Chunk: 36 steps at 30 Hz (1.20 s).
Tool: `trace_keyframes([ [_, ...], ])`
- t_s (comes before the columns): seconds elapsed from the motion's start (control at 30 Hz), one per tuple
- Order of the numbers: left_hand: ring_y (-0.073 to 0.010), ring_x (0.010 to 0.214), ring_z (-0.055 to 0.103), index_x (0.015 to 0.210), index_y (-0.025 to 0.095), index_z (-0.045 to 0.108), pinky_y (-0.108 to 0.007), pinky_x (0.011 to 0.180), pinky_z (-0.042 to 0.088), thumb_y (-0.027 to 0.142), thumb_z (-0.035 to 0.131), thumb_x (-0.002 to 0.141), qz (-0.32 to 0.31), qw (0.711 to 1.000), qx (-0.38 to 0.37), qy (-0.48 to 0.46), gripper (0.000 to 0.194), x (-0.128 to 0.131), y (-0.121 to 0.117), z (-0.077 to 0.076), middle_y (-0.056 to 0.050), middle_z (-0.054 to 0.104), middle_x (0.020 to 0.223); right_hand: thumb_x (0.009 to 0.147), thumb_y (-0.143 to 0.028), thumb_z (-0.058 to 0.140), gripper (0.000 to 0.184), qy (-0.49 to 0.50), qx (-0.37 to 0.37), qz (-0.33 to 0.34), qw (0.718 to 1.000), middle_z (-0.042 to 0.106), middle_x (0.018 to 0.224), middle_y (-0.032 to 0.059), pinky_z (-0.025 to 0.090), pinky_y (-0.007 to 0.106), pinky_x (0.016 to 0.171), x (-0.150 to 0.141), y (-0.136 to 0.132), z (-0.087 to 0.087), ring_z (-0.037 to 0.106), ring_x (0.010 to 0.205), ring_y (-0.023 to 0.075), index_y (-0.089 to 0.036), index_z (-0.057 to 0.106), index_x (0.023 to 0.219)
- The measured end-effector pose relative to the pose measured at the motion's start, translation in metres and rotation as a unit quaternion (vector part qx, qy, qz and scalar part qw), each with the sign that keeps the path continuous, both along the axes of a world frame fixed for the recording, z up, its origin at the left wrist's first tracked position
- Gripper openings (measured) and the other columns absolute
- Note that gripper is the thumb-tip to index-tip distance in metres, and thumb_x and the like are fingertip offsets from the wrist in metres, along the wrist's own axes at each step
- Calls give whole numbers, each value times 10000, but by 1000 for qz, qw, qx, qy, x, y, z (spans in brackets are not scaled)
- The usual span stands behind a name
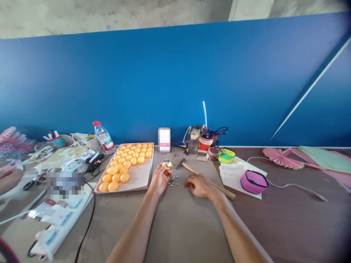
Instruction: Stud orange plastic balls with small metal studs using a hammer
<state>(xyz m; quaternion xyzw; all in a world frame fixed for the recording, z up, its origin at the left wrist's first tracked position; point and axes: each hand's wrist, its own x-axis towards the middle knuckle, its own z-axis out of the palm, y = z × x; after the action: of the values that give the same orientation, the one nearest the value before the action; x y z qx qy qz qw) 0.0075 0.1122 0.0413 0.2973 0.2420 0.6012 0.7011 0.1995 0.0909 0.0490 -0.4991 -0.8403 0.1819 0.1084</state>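
My left hand [159, 179] is closed around a small round ball [167, 164], yellow-orange with dark and shiny patches, raised above the mat. Just right of those fingers lie several small shiny metal balls [172, 180]. My right hand [201, 185] rests on the mat with its fingers curled together; whatever they may hold is hidden. A hammer [195, 170] with a wooden handle lies slantwise behind that hand, its head pointing away and its handle running past the wrist.
At the left stands a shallow box [147, 175] of orange balls, with a water bottle [104, 137] behind it. A power strip [61, 223] and cables lie farther left, near another person's hand [10, 179]. To the right are a purple-pink container [254, 182], a yellow-green one [226, 156] and white paper [233, 175].
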Motion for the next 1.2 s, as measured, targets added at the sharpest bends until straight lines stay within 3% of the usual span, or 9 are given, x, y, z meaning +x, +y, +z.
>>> trace_keyframes([
  [0.2, -70, 614, 543, 826, 163, 553, -223, 630, 439, 302, 625, 746, -1, 1000, 0, 12, 176, 1, -2, 1, -27, 617, 849, 669, -142, 495, 160, 4, -1, -12, 1000, 652, 748, 8, 370, 227, 675, 1, 0, -1, 573, 719, 142, -214, 635, 694],
  [0.4, -67, 609, 544, 850, 163, 564, -211, 613, 438, 316, 648, 723, -2, 1000, -13, 21, 216, 2, -2, 2, -22, 616, 853, 670, -132, 450, 131, 192, 20, -88, 977, 640, 767, 24, 397, 229, 645, -5, 3, -7, 561, 689, 134, -187, 569, 669],
  [0.53, -71, 610, 547, 859, 161, 566, -208, 602, 438, 319, 649, 724, -11, 999, -14, 28, 223, 4, -4, 4, -21, 613, 843, 654, -147, 448, 72, 321, -56, -114, 939, 635, 692, 21, 389, 233, 535, -14, 3, -10, 544, 549, 123, -196, 480, 612],
  [0.63, -74, 614, 549, 858, 161, 567, -213, 612, 443, 314, 644, 732, -18, 999, -5, 36, 213, 5, -6, 5, -18, 610, 836, 673, -185, 490, 62, 431, -126, -107, 887, 598, 607, -9, 373, 230, 484, -20, 3, -9, 513, 469, 110, -204, 443, 637],
  [0.77, -77, 618, 550, 877, 161, 571, -221, 619, 442, 302, 635, 743, -33, 998, 15, 56, 205, 8, -8, 6, -19, 603, 830, 680, -263, 580, 156, 549, -152, -93, 816, 570, 612, -45, 391, 240, 528, -22, 6, -8, 507, 480, 97, -189, 506, 796],
  [0.93, -87, 624, 553, 886, 154, 589, -236, 631, 437, 300, 662, 717, -48, 994, 24, 96, 235, 11, -12, 8, -36, 604, 841, 698, -317, 607, 162, 578, -167, -102, 792, 499, 486, -68, 348, 231, 525, -20, 6, -8, 439, 458, 80, -170, 564, 752],
  [1.1, -100, 627, 562, 897, 156, 593, -236, 610, 429, 280, 679, 699, -71, 990, 27, 116, 249, 13, -14, 7, -36, 605, 812, 655, -336, 647, 215, 632, -193, -100, 744, 582, 622, -24, 365, 240, 556, -24, 1, 2, 496, 512, 88, -168, 588, 776],
  [1.2, -98, 614, 560, 888, 150, 595, -235, 604, 427, 269, 697, 679, -71, 990, 21, 116, 261, 13, -13, 6, -35, 605, 797, 639, -345, 652, 229, 641, -178, -115, 738, 583, 644, -26, 356, 239, 529, -29, 0, 5, 478, 483, 82, -181, 563, 771],
])
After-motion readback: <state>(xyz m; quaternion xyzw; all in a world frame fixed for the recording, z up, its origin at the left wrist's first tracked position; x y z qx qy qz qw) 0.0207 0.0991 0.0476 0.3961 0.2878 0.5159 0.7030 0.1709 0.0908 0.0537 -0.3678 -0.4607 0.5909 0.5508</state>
